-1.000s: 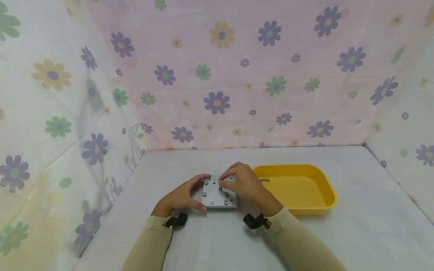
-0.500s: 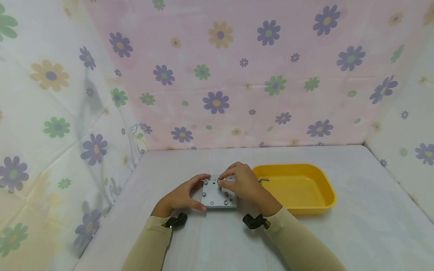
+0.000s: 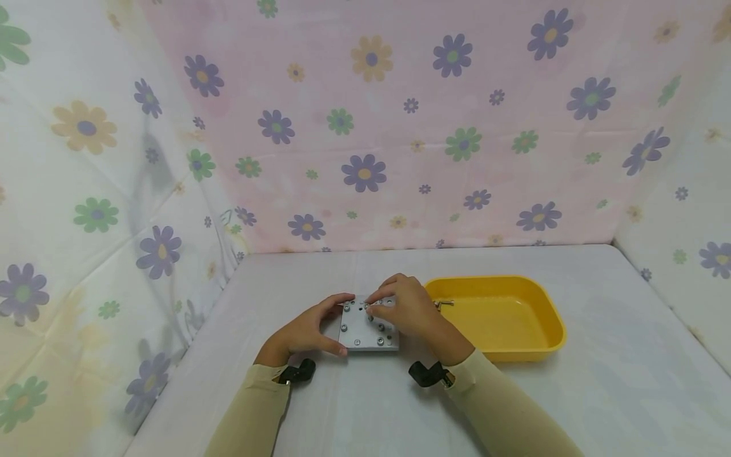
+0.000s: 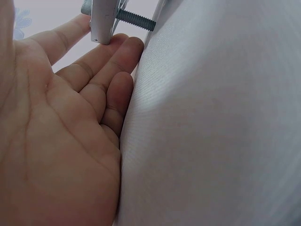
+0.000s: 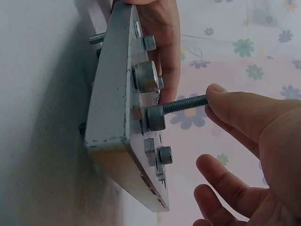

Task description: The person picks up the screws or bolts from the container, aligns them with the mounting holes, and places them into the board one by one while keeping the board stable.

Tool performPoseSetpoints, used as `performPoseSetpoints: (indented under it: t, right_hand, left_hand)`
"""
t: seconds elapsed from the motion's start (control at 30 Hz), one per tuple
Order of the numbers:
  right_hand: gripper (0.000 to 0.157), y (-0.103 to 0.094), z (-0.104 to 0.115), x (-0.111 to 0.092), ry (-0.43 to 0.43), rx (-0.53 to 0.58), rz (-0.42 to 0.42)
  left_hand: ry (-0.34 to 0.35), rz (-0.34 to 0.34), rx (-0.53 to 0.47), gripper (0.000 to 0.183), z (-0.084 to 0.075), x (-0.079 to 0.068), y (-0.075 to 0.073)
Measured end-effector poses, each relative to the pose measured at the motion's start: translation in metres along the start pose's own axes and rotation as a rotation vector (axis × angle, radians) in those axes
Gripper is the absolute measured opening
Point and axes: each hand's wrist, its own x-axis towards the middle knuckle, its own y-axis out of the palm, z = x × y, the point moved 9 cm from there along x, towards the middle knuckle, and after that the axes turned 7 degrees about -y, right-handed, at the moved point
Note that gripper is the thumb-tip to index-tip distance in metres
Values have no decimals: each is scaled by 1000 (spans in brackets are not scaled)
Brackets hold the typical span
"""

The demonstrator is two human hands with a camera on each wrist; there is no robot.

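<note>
Currently the right grip pinches a threaded bolt; the left grip, spread wide, holds a plate.

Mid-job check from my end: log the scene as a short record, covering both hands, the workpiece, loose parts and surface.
Left hand: grips the left side of the flat silver metal plate, thumb at the near corner
Right hand: pinches a grey threaded metal bolt above the plate
Bolt seating: cannot tell; its plate-side end is unclear
Plate face: several grey cylindrical metal screw heads
Plate underside: threaded metal ends stick out
Loose parts: small silver metal screws, in the yellow plastic tray
Surface: white cloth-covered table
</note>
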Motion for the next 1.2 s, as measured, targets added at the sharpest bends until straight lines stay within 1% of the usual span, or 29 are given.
performPoseSetpoints:
  t: [0.23,0.47,0.63,0.77,0.93,1.03,1.2]
  right_hand:
    - [14,2,4,1,-43,-29,15]
    - [15,1,6,1,-52,-43,11]
    - [14,-2,4,1,-37,-31,-10]
    - [11,-1,1,0,-11,-24,-12]
    - [10,0,-1,0,7,-20,-6]
    - [10,1,-1,0,10,-24,3]
    - [10,1,0,0,-9,-42,1]
  left_hand:
    - [8,-9,3,111,-1,0,-1]
    - [1,-10,10,112,-4,-1,-1]
    - [2,-12,22,112,-2,1,-2]
    - [-4,-13,14,111,1,1,-1]
    - [-10,-17,9,110,1,0,-1]
    - [-12,-16,10,110,1,-1,0]
    - [-8,-14,5,111,0,-1,0]
